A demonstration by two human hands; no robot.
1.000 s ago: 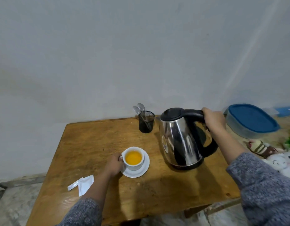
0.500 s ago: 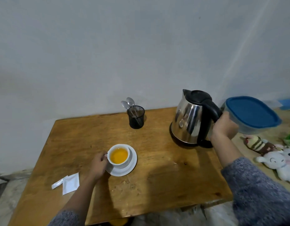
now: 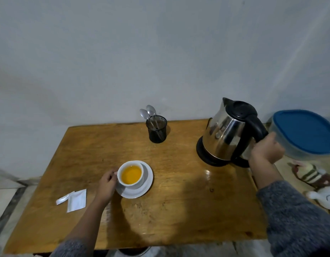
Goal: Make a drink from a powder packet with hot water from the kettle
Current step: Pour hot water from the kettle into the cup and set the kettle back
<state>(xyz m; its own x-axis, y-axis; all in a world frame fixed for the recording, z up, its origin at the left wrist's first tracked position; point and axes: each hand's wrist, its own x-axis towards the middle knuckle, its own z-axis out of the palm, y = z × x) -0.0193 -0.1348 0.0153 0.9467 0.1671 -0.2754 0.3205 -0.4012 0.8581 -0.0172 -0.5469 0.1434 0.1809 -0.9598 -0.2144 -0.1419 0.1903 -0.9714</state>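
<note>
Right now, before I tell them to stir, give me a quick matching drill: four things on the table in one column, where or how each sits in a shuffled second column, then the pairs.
Things:
1. cup
2. kettle
3. spoons
4. torn packet

Places or states:
A. standing in the black mesh holder at the table's far edge
B. lying flat on the wood, left of the left hand
C. on a white saucer, holding orange liquid
D. on its black base, handle in the right hand

Pairs: 1-C, 2-D, 3-A, 4-B
</note>
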